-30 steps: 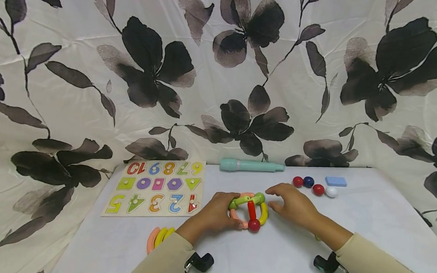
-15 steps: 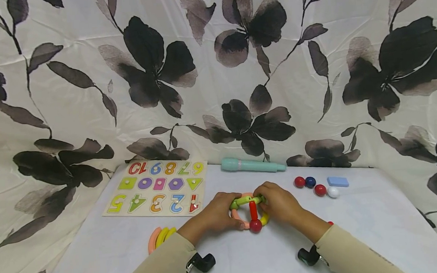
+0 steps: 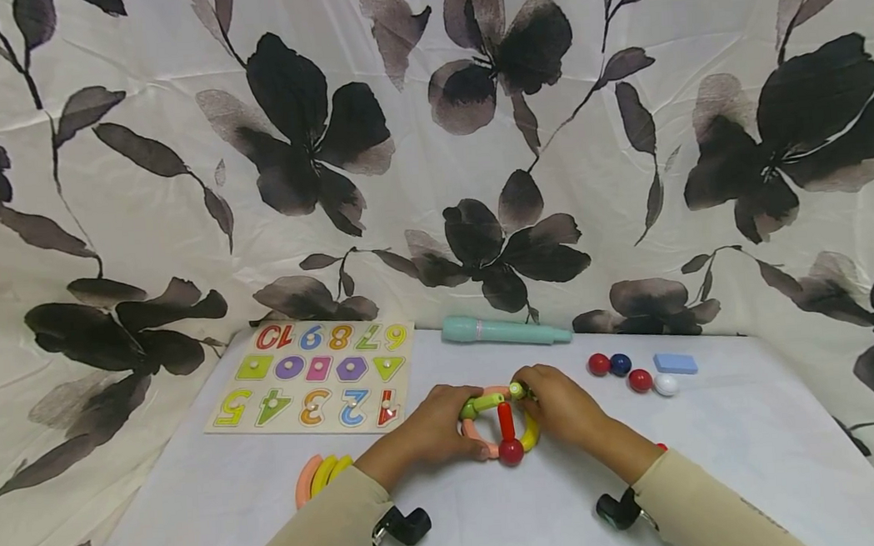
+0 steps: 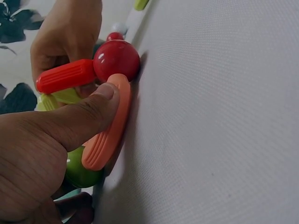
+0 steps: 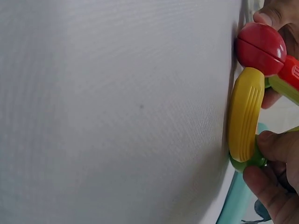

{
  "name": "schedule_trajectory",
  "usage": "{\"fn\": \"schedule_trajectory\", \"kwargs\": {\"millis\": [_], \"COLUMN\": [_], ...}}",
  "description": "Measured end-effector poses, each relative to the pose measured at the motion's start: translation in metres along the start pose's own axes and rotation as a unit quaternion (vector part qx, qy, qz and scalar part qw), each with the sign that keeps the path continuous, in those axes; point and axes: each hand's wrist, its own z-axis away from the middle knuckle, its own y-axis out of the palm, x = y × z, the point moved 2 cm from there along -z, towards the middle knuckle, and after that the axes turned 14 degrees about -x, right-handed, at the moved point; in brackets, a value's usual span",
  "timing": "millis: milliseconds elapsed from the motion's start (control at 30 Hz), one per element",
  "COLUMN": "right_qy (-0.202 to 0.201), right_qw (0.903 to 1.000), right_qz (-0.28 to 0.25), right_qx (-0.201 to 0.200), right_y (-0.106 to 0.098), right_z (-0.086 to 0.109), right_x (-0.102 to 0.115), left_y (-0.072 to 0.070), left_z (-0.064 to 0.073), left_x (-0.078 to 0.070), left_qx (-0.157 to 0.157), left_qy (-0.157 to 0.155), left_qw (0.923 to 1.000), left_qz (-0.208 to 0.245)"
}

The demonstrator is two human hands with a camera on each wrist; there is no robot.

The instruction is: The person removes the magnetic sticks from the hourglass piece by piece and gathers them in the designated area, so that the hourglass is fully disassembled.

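A ring of curved rods and balls lies on the white table between the hands. My left hand (image 3: 437,427) grips its left side, the thumb lying on an orange curved rod (image 4: 110,126) beside a green ball (image 4: 83,170). At the front, a red ball (image 3: 511,452) joins that rod to a yellow curved rod (image 5: 246,114) and bears a raised red stick (image 3: 506,421). My right hand (image 3: 561,407) pinches the green ball (image 5: 247,164) at the yellow rod's far end. Light green sticks (image 3: 487,402) rise from the back; their ends stand apart.
A number puzzle board (image 3: 311,377) lies back left, with orange and yellow curved rods (image 3: 323,476) near the left sleeve. Behind is a teal pen-shaped tube (image 3: 506,330). Red, blue and white balls (image 3: 640,380) and a blue block (image 3: 675,364) sit at right.
My right hand has come leftward onto the ring and taken hold of its right green ball. The light green stick there has turned, showing its end. The left hand stays put.
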Motion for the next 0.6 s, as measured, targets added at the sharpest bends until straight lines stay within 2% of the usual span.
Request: {"fn": "schedule_trajectory", "kwargs": {"millis": [167,433,600], "right_qy": [0.01,0.082,0.086], "right_qw": [0.9999,0.9955,0.9946], "right_qz": [-0.005,-0.042,-0.047], "right_qx": [0.007,0.023,0.034], "right_y": [0.001,0.001,-0.001], "right_z": [-0.001,-0.004,-0.004], "right_x": [-0.002,-0.01,-0.012], "left_y": [-0.001,-0.002,-0.001], "left_z": [0.001,0.002,0.002], "left_x": [-0.001,-0.003,-0.004], "left_qx": [0.0,-0.001,-0.002], "left_qy": [0.002,-0.005,-0.006], "left_qw": [1.0,1.0,1.0], "left_qz": [0.003,-0.005,-0.005]}}
